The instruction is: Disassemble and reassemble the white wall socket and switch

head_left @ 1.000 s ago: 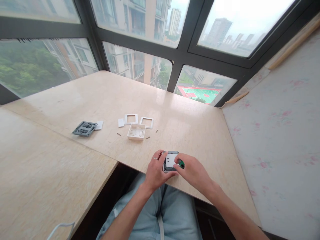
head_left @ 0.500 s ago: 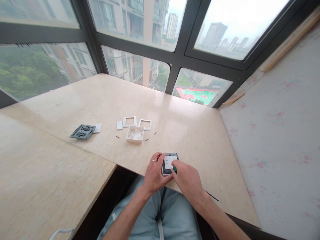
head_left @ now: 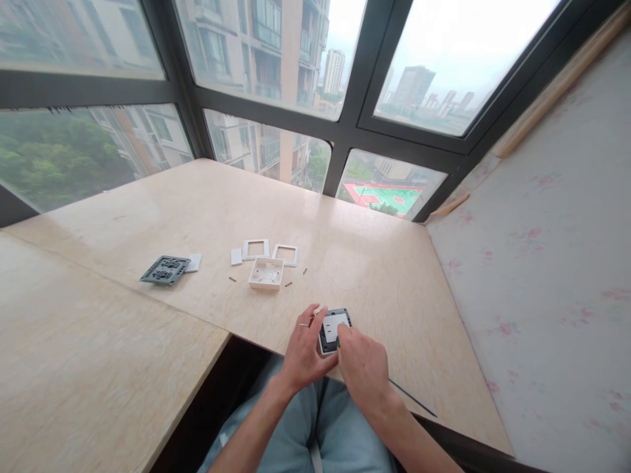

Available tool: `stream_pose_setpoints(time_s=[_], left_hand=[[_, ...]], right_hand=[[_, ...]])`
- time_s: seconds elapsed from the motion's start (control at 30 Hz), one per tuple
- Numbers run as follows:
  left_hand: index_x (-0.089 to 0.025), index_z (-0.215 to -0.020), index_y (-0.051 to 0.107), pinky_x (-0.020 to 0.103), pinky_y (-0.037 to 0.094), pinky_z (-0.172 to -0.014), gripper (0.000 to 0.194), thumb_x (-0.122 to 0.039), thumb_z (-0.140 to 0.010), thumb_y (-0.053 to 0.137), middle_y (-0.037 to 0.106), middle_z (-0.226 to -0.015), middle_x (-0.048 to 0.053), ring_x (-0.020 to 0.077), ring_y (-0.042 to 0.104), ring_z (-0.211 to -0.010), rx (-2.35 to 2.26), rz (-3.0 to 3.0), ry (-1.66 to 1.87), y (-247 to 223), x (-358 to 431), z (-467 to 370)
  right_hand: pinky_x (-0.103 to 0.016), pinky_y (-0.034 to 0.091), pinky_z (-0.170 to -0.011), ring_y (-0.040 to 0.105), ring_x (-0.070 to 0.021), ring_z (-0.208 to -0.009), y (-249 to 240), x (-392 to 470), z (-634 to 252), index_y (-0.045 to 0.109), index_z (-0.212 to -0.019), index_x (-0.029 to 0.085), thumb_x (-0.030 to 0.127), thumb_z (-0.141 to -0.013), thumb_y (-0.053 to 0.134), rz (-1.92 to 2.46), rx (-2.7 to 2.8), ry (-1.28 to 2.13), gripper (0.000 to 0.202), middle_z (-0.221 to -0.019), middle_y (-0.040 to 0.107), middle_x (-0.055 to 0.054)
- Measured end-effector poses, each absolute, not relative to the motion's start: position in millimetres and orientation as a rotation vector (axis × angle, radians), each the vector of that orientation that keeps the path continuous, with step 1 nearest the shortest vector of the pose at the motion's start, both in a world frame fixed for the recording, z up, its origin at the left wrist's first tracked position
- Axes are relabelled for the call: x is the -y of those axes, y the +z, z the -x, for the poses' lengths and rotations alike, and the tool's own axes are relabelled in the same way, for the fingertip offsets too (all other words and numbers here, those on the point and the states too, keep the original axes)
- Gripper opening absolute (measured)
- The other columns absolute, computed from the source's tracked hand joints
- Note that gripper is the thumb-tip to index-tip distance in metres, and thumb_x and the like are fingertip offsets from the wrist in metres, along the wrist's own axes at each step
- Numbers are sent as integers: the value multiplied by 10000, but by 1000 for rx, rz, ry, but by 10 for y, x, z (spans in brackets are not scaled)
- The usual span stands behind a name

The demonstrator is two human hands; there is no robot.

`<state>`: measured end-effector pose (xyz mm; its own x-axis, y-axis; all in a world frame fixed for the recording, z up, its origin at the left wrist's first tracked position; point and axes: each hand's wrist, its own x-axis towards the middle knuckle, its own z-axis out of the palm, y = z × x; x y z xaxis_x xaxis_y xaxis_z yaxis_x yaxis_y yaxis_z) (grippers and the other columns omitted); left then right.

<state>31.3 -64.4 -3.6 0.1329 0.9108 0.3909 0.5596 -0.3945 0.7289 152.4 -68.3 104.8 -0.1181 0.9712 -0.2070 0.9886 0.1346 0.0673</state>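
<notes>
Switch module (head_left: 334,328) sat at the near edge of the surface (head_left: 374,263), right in front of the person, gray body with a white rocker face up. Left hand (head_left: 305,351) was closed around its left side, fingers wrapped over the edge, ring visible on one finger. Right hand (head_left: 362,368) was curled shut over the lower right corner, gripping a screwdriver (head_left: 411,397); a bit of green handle showed at the fingertips and the thin dark shaft stuck out behind the wrist toward the surface edge. Can't tell whether the tip was touching the module.

Handling, my read: small, light, rigid plastic. Smooth rocker face probably slippery and it pivots, so hold by the gray frame edges, not the rocker. Clips and tabs likely brittle; prying force should stay low.

Further back on the surface, well apart from the hands: white back box (head_left: 266,272), open side up, two white frames (head_left: 256,249) (head_left: 286,254) just behind it, small white cover piece (head_left: 236,256) beside them, a few loose screws (head_left: 288,284) around the box. Off to the left, a second gray module (head_left: 165,270) with a white piece (head_left: 194,262) touching its right side.
</notes>
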Motion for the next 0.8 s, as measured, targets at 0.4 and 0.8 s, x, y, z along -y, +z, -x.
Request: stream_pose_setpoints(time_s=[0.4, 0.8], left_hand=[[-210, -1388, 480, 493, 500, -1045, 709, -371, -774, 794, 577, -1330, 145, 309, 557, -1233, -1360, -2049, 1304, -41, 671, -268], [-197, -1380, 479, 494, 501, -1047, 674, -333, -787, 769, 497, -1392, 169, 319, 528, -1282, -1411, -2010, 1299, -78, 686, -289]], right_hand=[[-251, 449, -610, 756, -214, -831, 951, 797, -1603, 639, -1049, 211, 94, -947, 548, -2101, -2225, -139, 180, -939, 766, -77], [-273, 448, -618, 750, -222, -826, 950, 794, -1579, 662, -1035, 217, 131, -956, 541, -2182, -2220, -206, 168, -969, 771, -87]])
